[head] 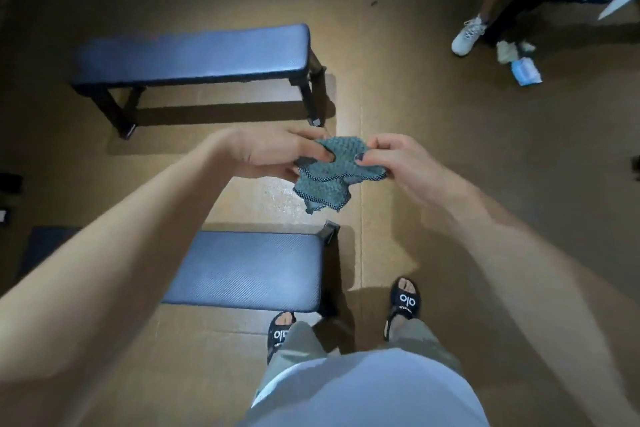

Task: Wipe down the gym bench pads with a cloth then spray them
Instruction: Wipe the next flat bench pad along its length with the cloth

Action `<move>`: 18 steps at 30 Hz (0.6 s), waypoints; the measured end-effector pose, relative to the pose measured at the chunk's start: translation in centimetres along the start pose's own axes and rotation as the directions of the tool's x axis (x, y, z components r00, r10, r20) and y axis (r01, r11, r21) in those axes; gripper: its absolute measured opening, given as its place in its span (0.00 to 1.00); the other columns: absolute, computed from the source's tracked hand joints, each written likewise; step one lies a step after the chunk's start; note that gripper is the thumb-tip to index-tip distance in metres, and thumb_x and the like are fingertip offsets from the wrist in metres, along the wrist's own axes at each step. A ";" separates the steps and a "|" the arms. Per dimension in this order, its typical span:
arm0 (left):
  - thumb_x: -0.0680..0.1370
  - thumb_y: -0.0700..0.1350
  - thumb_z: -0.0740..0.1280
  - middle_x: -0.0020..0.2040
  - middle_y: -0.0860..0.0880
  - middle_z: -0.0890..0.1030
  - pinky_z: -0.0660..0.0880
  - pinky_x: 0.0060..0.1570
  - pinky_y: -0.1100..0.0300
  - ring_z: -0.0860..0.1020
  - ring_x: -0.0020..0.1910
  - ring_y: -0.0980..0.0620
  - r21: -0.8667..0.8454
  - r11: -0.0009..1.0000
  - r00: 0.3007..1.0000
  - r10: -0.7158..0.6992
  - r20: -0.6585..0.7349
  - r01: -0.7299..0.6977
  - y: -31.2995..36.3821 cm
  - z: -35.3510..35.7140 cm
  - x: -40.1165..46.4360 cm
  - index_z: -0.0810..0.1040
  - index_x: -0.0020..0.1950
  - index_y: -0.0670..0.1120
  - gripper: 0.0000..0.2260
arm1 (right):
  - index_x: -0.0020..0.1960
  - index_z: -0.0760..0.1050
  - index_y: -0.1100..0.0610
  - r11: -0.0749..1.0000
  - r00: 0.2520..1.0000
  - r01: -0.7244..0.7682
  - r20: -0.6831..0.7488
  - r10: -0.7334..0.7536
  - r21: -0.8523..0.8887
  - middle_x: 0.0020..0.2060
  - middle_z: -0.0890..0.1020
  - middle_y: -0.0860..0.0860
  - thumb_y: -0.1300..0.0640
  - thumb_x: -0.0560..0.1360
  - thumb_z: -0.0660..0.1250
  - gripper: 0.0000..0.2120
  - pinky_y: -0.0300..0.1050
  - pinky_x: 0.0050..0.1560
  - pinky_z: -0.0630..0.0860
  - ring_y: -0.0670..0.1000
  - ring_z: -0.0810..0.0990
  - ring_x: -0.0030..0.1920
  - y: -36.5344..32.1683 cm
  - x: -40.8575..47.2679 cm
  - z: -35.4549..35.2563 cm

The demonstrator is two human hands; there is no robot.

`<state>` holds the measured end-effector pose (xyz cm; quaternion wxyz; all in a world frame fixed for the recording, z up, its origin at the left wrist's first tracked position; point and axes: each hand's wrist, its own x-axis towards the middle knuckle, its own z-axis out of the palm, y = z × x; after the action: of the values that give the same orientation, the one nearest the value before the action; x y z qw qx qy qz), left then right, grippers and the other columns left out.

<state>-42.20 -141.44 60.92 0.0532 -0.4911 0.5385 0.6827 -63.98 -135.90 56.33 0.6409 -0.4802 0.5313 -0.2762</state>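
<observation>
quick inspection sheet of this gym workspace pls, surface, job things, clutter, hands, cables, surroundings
surface: tan floor, lit brightest in the middle.
job's things: teal cloth held in the air, crumpled; near bench pad and far bench pad, both dark blue and bare; no spray bottle seen.
clutter: a white rag and a blue-and-white packet lie on the floor at upper right.
grippers: left hand and right hand each pinch an edge of the cloth.
cables: nothing seen.
surroundings: another person's leg and white shoe at upper right; wearer's black sandals beside the near bench.
</observation>
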 end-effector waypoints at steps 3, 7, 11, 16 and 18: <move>0.84 0.39 0.63 0.58 0.45 0.85 0.79 0.61 0.51 0.83 0.60 0.46 -0.134 0.991 0.994 -0.005 -0.111 -0.010 2.0 -0.1 0.9 0.79 0.57 0.47 0.06 | 0.39 0.73 0.59 1.000 0.998 0.010 0.054 -0.012 0.026 0.37 0.78 0.54 0.67 0.77 0.67 0.10 0.40 0.39 0.75 0.48 0.79 0.38 -1.7 1.8 -3.2; 0.83 0.38 0.65 0.59 0.42 0.84 0.81 0.60 0.49 0.83 0.61 0.44 -0.241 0.969 0.960 -0.021 -0.279 -0.049 3.5 -1.0 2.5 0.78 0.59 0.44 0.07 | 0.46 0.75 0.62 0.998 0.983 -0.015 0.184 0.002 0.067 0.44 0.80 0.56 0.64 0.80 0.65 0.05 0.46 0.49 0.81 0.51 0.82 0.45 -3.7 4.8 -6.4; 0.81 0.37 0.66 0.56 0.44 0.84 0.82 0.52 0.54 0.84 0.56 0.46 -0.329 0.937 0.926 -0.018 -0.376 -0.115 4.2 -3.4 4.0 0.79 0.57 0.46 0.07 | 0.49 0.74 0.57 0.996 0.949 -0.072 0.311 0.050 0.060 0.50 0.81 0.54 0.59 0.81 0.64 0.03 0.50 0.59 0.78 0.52 0.82 0.52 -5.2 8.8 -7.9; 0.81 0.39 0.68 0.53 0.44 0.84 0.81 0.45 0.59 0.84 0.50 0.49 -0.414 0.891 0.894 -0.022 -0.448 -0.186 4.6 -7.2 7.0 0.77 0.56 0.44 0.05 | 0.46 0.72 0.55 0.985 0.940 -0.121 0.331 0.076 0.119 0.45 0.81 0.52 0.60 0.78 0.67 0.05 0.45 0.52 0.77 0.50 0.81 0.49 -7.0 14.8 -8.8; 0.81 0.40 0.68 0.49 0.46 0.84 0.80 0.40 0.61 0.83 0.45 0.52 -0.445 0.865 0.867 -0.024 -0.498 -0.231 5.1 -9.4 8.9 0.76 0.52 0.45 0.02 | 0.45 0.72 0.56 0.982 0.958 -0.122 0.277 0.078 0.145 0.44 0.81 0.54 0.60 0.73 0.70 0.06 0.48 0.52 0.78 0.52 0.81 0.48 -7.6 17.8 -9.3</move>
<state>-44.07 -154.99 58.55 -0.2486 -0.6132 0.3693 0.6525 -66.57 -157.22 56.05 0.7571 -0.4328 0.4387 -0.2170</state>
